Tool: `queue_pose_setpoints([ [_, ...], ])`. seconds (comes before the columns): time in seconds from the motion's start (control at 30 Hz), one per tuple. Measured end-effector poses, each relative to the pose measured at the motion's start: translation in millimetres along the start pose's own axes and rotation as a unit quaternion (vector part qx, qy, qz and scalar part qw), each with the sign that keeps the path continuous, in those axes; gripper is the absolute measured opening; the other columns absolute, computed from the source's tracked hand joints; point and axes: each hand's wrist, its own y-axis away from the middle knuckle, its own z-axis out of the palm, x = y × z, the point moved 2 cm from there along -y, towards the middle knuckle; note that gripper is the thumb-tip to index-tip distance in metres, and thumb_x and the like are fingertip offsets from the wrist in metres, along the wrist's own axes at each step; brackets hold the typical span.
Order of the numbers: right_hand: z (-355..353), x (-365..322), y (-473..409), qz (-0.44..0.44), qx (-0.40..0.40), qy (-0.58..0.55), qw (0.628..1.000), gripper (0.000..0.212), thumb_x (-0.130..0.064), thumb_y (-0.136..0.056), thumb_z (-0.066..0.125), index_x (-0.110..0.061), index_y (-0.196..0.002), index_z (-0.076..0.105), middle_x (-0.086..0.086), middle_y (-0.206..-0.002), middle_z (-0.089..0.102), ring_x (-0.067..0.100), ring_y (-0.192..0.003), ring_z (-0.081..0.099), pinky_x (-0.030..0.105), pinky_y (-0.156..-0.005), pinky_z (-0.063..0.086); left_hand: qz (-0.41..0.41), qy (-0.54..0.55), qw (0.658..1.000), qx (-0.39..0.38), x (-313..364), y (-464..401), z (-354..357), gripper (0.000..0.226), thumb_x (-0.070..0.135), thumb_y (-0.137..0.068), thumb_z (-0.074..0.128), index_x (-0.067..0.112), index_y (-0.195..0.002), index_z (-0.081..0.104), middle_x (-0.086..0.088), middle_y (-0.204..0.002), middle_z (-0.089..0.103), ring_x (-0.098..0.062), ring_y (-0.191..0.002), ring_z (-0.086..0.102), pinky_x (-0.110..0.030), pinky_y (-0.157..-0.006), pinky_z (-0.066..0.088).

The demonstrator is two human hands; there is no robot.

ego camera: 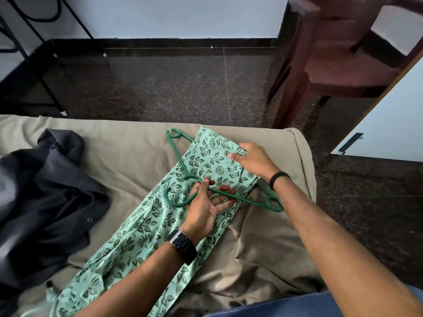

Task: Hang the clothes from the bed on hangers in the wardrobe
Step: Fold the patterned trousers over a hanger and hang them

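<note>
The middle of the green hanger [229, 196] is covered by the leaf-print garment [206, 156]. The dark garment [45, 191] is blurred and cut off at the left edge. The brown chair [338, 65] is cropped at the top.

Bare forearms, a black link-strap watch [183, 244] on the left wrist (metal clasp showing), a thin black band [278, 179] on the right.

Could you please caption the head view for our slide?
Left hand holds green hanger while right hand grips leaf-print garment on bed.
</note>
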Motion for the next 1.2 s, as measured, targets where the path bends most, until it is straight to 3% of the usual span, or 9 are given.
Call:
queue_pose_setpoints([
  [0.17,-13.9,-20.3,9.0,-0.027,0.025,-0.079,0.996,0.039,-0.032,-0.093,0.062,-0.017,-0.129,0.058,-0.006,-0.105,0.065,0.013,-0.08,0.066,0.02,-0.052,0.051,0.023,-0.013,1.0,0.009,0.2,31.5,-20.0,0.021,0.025,-0.105,0.031,0.01,-0.093,0.04,-0.017,-0.076,0.069,-0.036,-0.082,0.071,-0.047,-0.072,0.06],
  [0.33,-23.0,-25.4,14.9,-0.056,0.026,-0.121,0.991,0.033,-0.023,-0.093,0.062,-0.014,-0.125,0.063,-0.001,-0.122,0.065,0.015,-0.113,0.061,0.03,-0.097,0.048,0.038,-0.026,0.998,0.037,0.1,65.5,-56.3,0.016,0.023,-0.104,0.032,0.01,-0.098,0.04,-0.016,-0.072,0.067,-0.039,-0.081,0.071,-0.042,-0.063,0.058],
  [0.67,-10.0,-3.4,11.5,0.038,0.135,-0.083,0.987,0.046,-0.022,-0.092,0.063,0.0,-0.131,0.055,0.016,-0.132,0.058,0.029,-0.121,0.056,0.039,-0.102,0.047,0.04,-0.045,0.996,0.061,3.6,114.1,-99.2,0.019,0.022,-0.104,0.034,0.009,-0.093,0.042,-0.019,-0.071,0.067,-0.046,-0.086,0.068,-0.048,-0.064,0.056],
  [0.77,-8.8,-1.6,13.8,0.051,0.125,-0.014,0.991,0.043,-0.024,-0.094,0.061,-0.001,-0.129,0.054,0.016,-0.131,0.057,0.032,-0.119,0.055,0.032,-0.084,0.052,0.045,-0.067,0.995,0.06,5.2,122.5,-102.5,0.018,0.022,-0.104,0.034,0.009,-0.095,0.041,-0.017,-0.072,0.069,-0.045,-0.086,0.069,-0.045,-0.063,0.057],
  [0.93,-2.9,-16.7,55.1,-0.02,0.125,0.204,0.971,0.05,-0.035,-0.091,0.063,-0.014,-0.132,0.044,0.014,-0.128,0.046,0.033,-0.12,0.044,0.046,-0.1,0.039,0.045,-0.111,0.992,0.051,12.1,121.9,-94.0,0.015,0.019,-0.103,0.036,0.009,-0.092,0.039,-0.016,-0.073,0.065,-0.042,-0.082,0.07,-0.043,-0.06,0.057],
  [1.0,2.9,-21.3,83.2,-0.069,0.072,0.127,0.987,0.037,-0.033,-0.093,0.06,-0.019,-0.126,0.05,0.005,-0.118,0.055,0.021,-0.109,0.053,0.038,-0.095,0.045,0.045,-0.114,0.992,0.039,17.4,120.5,-88.2,0.015,0.019,-0.103,0.036,0.009,-0.093,0.039,-0.013,-0.069,0.065,-0.041,-0.08,0.07,-0.043,-0.058,0.057],
  [1.07,14.6,-18.5,120.5,-0.051,-0.074,0.017,0.996,0.027,-0.039,-0.092,0.058,-0.03,-0.117,0.055,-0.007,-0.108,0.061,0.011,-0.096,0.061,0.03,-0.085,0.052,0.039,-0.098,0.994,0.028,24.8,119.7,-82.8,0.017,0.019,-0.104,0.035,0.008,-0.093,0.04,-0.014,-0.067,0.066,-0.039,-0.079,0.071,-0.041,-0.057,0.057],
  [1.13,30.0,-14.7,159.7,-0.017,-0.204,-0.037,0.978,0.04,-0.055,-0.082,0.059,-0.04,-0.119,0.052,-0.015,-0.11,0.058,0.004,-0.097,0.06,0.022,-0.079,0.052,0.039,-0.089,0.995,0.02,33.7,117.4,-77.5,0.019,0.02,-0.104,0.035,0.007,-0.091,0.042,-0.015,-0.067,0.066,-0.038,-0.076,0.071,-0.041,-0.055,0.058],
  [1.2,45.6,-6.1,186.7,-0.012,-0.227,-0.025,0.974,0.056,-0.06,-0.074,0.061,-0.042,-0.126,0.048,-0.015,-0.117,0.056,-0.005,-0.093,0.056,0.014,-0.073,0.049,0.051,-0.112,0.992,0.012,40.0,116.1,-70.6,0.02,0.02,-0.104,0.036,0.006,-0.091,0.043,-0.014,-0.067,0.066,-0.035,-0.074,0.071,-0.042,-0.055,0.059],
])
